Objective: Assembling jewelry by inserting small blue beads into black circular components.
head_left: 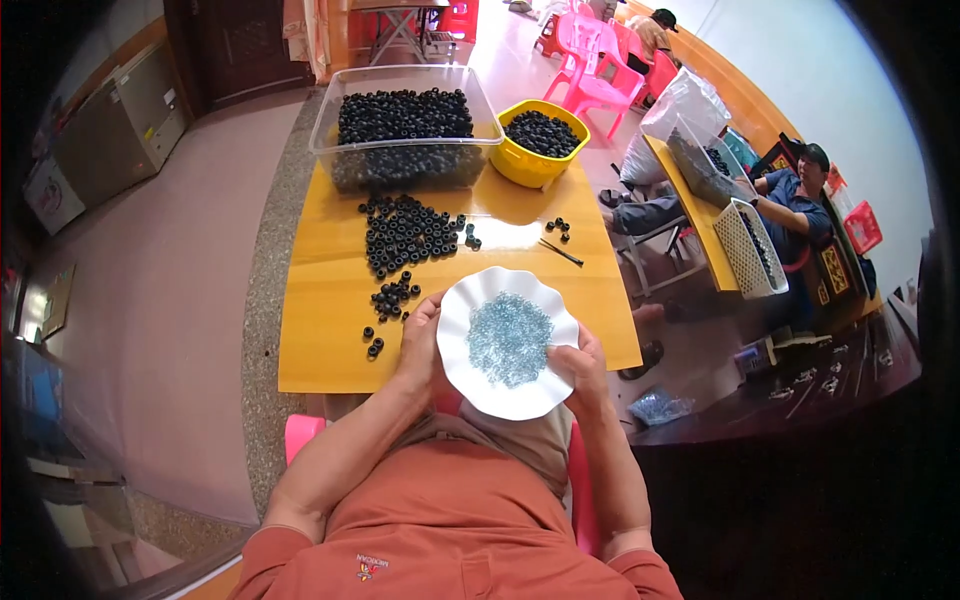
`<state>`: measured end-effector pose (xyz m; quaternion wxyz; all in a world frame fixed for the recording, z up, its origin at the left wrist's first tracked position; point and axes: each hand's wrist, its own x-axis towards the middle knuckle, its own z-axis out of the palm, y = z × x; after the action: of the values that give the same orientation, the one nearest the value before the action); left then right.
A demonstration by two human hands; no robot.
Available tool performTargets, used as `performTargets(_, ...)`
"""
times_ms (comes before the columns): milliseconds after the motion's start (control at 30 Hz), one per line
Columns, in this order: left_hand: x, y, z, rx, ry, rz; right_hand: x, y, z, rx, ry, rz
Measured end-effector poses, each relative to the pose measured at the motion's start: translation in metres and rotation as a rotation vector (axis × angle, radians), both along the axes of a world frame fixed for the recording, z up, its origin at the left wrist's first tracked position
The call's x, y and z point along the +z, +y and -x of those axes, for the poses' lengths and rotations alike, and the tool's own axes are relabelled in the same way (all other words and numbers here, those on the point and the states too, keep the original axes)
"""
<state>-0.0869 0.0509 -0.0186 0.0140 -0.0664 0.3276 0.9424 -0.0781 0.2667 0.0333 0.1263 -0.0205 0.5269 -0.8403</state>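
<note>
A white plate with a wavy rim [457, 372] is held over the near edge of the table, with a heap of small clear bluish beads [510, 340] in its middle. My left hand [420, 340] is closed on the plate's left side, its fingers partly hidden beneath. On the right side my right hand [582, 368] grips the rim, the thumb lying over the top near the beads. Past the plate, a spread of small black ring-shaped parts [405, 238] lies on the table, with a smaller group [393, 295] close to my left hand.
At the table's far side stand a clear plastic bin [325, 140] of black parts and a yellow basin [520, 168] of the same. A thin black stick [562, 252] lies on the wooden table [330, 260]. To the right, a person [795, 205] sits by a white basket [745, 240].
</note>
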Motion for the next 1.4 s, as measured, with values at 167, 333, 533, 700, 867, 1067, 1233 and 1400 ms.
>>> performTargets(167, 0.000, 0.000, 0.001, 0.003, -0.023, -0.006, -0.006, 0.002, 0.003, 0.009, 0.010, -0.008)
performTargets(333, 0.005, 0.001, -0.001, 0.010, -0.037, -0.018, -0.008, 0.005, 0.003, -0.001, 0.000, -0.034)
performTargets(533, 0.008, 0.003, 0.000, 0.036, -0.058, 0.012, -0.009, 0.006, 0.004, -0.006, 0.003, 0.002)
performTargets(700, 0.004, 0.002, 0.000, 0.033, -0.029, 0.007, -0.006, 0.003, 0.002, -0.025, 0.003, -0.012)
performTargets(867, 0.012, 0.004, -0.002, 0.048, -0.042, -0.014, -0.007, 0.002, 0.001, -0.032, -0.004, 0.029)
performTargets(1067, 0.016, 0.005, -0.003, 0.055, -0.071, -0.026, -0.013, 0.002, 0.000, -0.039, -0.010, 0.038)
performTargets(1233, 0.019, 0.006, -0.004, 0.058, -0.089, -0.039, -0.015, 0.004, 0.000, -0.033, -0.028, 0.001)
performTargets(1400, 0.020, 0.005, -0.004, 0.065, -0.115, -0.061, -0.015, 0.009, 0.004, 0.030, -0.032, -0.001)
